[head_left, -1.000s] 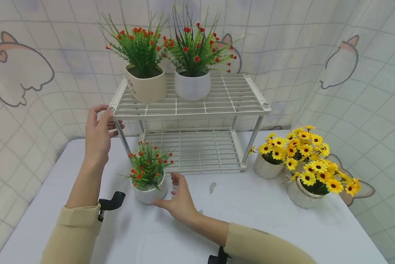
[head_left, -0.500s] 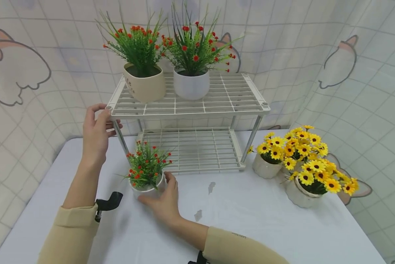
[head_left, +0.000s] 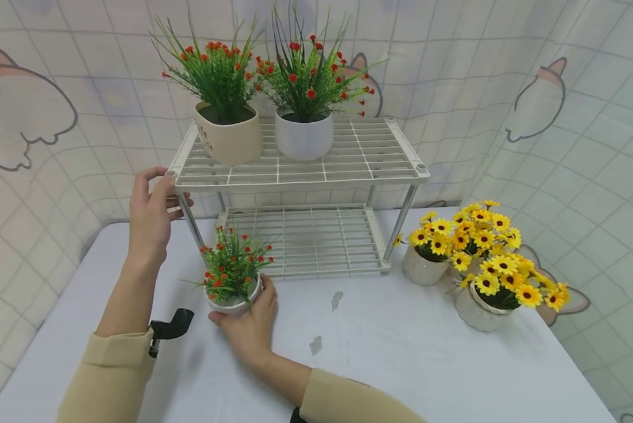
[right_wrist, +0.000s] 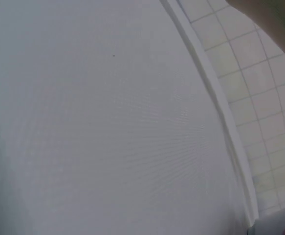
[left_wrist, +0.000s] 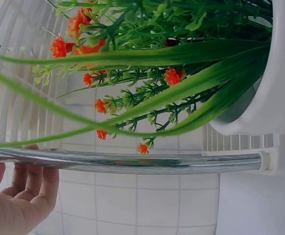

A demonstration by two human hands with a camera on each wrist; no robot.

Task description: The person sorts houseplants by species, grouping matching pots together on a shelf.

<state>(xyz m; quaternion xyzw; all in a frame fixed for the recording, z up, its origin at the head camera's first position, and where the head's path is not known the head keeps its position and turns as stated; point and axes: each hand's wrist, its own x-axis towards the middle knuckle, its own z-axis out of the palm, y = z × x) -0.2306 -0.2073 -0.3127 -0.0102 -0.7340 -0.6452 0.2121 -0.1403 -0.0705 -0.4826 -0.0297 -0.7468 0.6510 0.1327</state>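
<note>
Right hand (head_left: 249, 335): grips the small red-flowered pot (head_left: 234, 276), thumb at its front
Pot in hand: by the front left corner of the rack (head_left: 300, 185); cannot tell if lifted off the table (head_left: 401, 352)
Left hand (head_left: 150, 216): fingers curled at the rack's upper front left corner
Already racked: cream pot (head_left: 232, 138), white pot (head_left: 304, 138)
Seemingly left: the gripped pot; perhaps the yellow-flowered pots (head_left: 480, 311) near the table's right edge

- I counted three green plants with red flowers (head_left: 234, 261): one in a cream pot (head_left: 234, 140), two in rounded white pots (head_left: 304, 138).
- I saw at least two off-white pots (head_left: 424, 268) of yellow, dark-centred flowers (head_left: 487, 284); crowding left their full count unclear.
- I made out one white wire rack (head_left: 295, 186) with two shelves (head_left: 322, 235), four silvery metal posts (head_left: 400, 222).
- I counted one left hand (head_left: 151, 217), one right hand (head_left: 250, 329).
</note>
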